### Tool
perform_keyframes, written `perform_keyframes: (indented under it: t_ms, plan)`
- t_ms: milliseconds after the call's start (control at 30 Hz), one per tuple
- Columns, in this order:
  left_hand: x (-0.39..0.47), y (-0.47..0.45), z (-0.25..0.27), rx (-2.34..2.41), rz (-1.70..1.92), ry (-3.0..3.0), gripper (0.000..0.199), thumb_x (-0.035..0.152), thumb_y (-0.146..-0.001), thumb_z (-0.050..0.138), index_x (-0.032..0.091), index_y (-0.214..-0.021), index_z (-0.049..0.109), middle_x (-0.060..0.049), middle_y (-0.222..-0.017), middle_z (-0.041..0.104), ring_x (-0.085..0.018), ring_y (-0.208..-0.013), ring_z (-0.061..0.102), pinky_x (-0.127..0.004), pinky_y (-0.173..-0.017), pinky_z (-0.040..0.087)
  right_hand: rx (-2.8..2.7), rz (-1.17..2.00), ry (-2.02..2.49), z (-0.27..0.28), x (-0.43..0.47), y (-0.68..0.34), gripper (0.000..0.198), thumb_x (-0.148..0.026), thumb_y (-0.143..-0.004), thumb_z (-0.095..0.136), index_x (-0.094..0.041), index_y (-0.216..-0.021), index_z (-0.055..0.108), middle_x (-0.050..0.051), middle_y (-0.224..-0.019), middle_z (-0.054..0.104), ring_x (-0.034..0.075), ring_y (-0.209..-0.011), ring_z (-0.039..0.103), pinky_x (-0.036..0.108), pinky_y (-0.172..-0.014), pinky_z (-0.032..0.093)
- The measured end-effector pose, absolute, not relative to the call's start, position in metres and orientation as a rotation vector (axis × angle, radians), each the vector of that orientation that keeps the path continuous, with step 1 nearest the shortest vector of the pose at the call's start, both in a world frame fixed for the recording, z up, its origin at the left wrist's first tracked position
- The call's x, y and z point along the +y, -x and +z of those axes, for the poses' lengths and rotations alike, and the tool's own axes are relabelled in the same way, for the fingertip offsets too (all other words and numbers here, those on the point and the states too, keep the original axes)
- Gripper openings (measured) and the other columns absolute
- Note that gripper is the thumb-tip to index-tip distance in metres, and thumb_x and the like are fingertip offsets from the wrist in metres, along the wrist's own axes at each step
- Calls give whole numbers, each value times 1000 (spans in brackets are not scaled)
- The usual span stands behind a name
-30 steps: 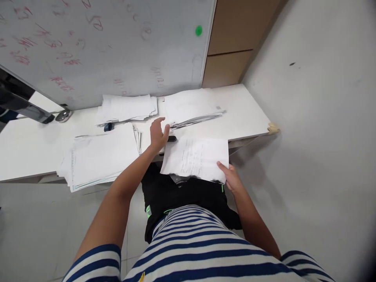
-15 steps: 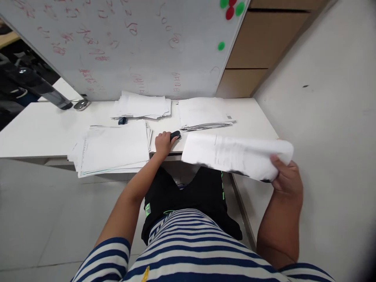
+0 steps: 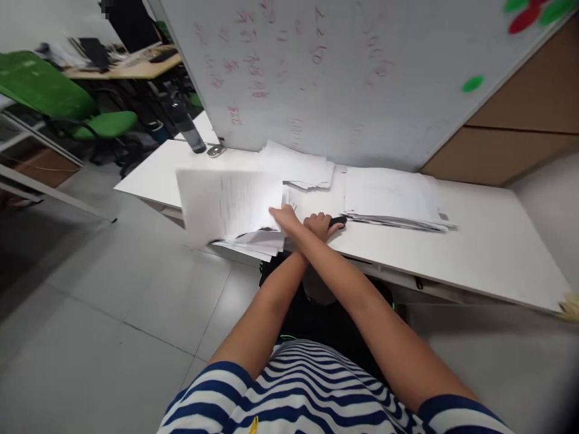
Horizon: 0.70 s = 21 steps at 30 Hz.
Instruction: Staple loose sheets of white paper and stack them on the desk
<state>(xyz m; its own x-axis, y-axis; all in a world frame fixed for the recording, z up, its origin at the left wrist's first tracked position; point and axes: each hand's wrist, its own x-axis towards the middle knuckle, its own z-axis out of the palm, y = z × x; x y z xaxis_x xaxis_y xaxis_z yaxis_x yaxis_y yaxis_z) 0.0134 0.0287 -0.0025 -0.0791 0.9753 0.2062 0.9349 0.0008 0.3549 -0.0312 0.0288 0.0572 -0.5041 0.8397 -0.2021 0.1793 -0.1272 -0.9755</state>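
So the right hand (image 3: 284,218) has its fingers clamped on the printed sheet's (image 3: 235,202) right edge, paper sticking out leftward above a pile (image 3: 260,246); left hand's (image 3: 318,226) fingers are curled round some black gadget (image 3: 338,221) on the desk (image 3: 493,241).

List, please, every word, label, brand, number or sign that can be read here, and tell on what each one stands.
No text can be quoted with certainty.
Whiteboard: red handwriting, too blurred to read surely.
Sheet in the right hand: lines of print, too small and blurred.
Paper stack at right: a grey mark, too small to read.
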Motion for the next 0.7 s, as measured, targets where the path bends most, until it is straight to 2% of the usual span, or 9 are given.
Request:
perform_keyframes:
  t_ms: [133, 367, 467, 533, 600, 700]
  plan:
    - [37, -10, -14, 2140, 629, -2157, 53, 65, -94, 41, 19, -100, 68, -15, -99, 67, -28, -96, 61, -39, -75, 41, -1567, 1687, 1445, 35, 32, 66, 22, -29, -76, 60, -16, -94, 60, 4, -77, 58, 21, -78, 56, 33, -74, 50]
    - [35, -11, -22, 2120, 680, -2164, 52, 65, -94, 39, 22, -97, 67, -15, -95, 66, -27, -93, 60, -38, -70, 37, -1511, 1649, 1575, 5, 37, 59, 37, -36, -79, 54, -14, -108, 58, 9, -92, 63, 22, -77, 58, 35, -69, 50]
    - [35, -9, -23, 2095, 697, -2171, 54, 66, -95, 36, 21, -97, 67, -15, -95, 66, -27, -92, 60, -38, -71, 37, -1527, 1598, 1565, 2, 36, 62, 36, -37, -79, 56, -16, -108, 59, 10, -99, 65, 26, -87, 61, 39, -82, 51]
    - [35, -7, -22, 2084, 703, -2184, 56, 66, -96, 33, 21, -98, 67, -15, -96, 66, -27, -93, 60, -39, -72, 38, -1557, 1548, 1547, 6, 33, 64, 41, -39, -80, 58, -17, -115, 57, 12, -109, 66, 29, -99, 61, 42, -93, 48]
    - [34, -6, -18, 2073, 685, -2190, 57, 65, -96, 31, 21, -99, 67, -15, -97, 66, -28, -94, 60, -39, -74, 39, -1585, 1497, 1534, 12, 29, 66, 54, -41, -83, 57, -15, -130, 48, 16, -123, 62, 32, -112, 59, 46, -101, 44]
    - [32, -5, -8, 2073, 651, -2143, 54, 65, -96, 33, 23, -100, 67, -15, -99, 67, -29, -99, 60, -40, -78, 41, -1606, 1345, 1478, 24, 23, 64, 67, -34, -87, 55, -13, -146, 30, 21, -146, 46, 36, -131, 47, 50, -109, 38]
